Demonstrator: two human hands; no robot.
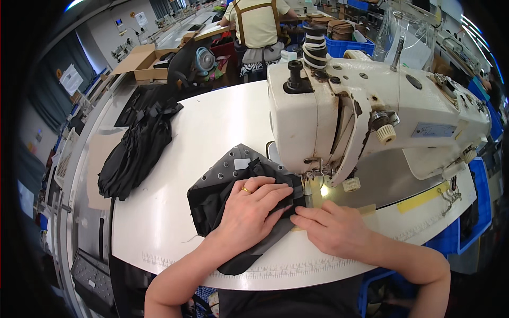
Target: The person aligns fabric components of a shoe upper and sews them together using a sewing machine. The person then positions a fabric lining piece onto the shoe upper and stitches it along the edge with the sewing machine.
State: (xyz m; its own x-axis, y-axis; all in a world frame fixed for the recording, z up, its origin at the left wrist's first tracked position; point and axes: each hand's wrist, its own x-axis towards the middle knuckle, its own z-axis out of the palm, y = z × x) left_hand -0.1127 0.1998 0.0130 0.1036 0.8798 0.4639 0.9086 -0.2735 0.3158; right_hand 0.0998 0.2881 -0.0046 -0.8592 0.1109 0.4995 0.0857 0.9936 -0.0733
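Observation:
A black fabric piece (212, 214) lies on the sewing table, its grey upper panel dotted with several eyelets and bearing a small white label. Over its bunched folds, my left hand (254, 204) is closed on the cloth, with a ring on one finger. My right hand (333, 228) pinches the piece's right edge between thumb and fingers, just in front of the presser foot. The white sewing machine (371, 100) stands beyond my hands, its needle area (322, 177) lit by a small lamp. Folds and fingers hide part of the fabric.
Bunched black fabric pieces (140, 143) lie on the table's left side, partly over brown cardboard (101, 164). A blue crate (480, 212) sits below the right edge. Across the far side, a person (258, 26) sits near an open cardboard box (143, 62) and a small fan (205, 59).

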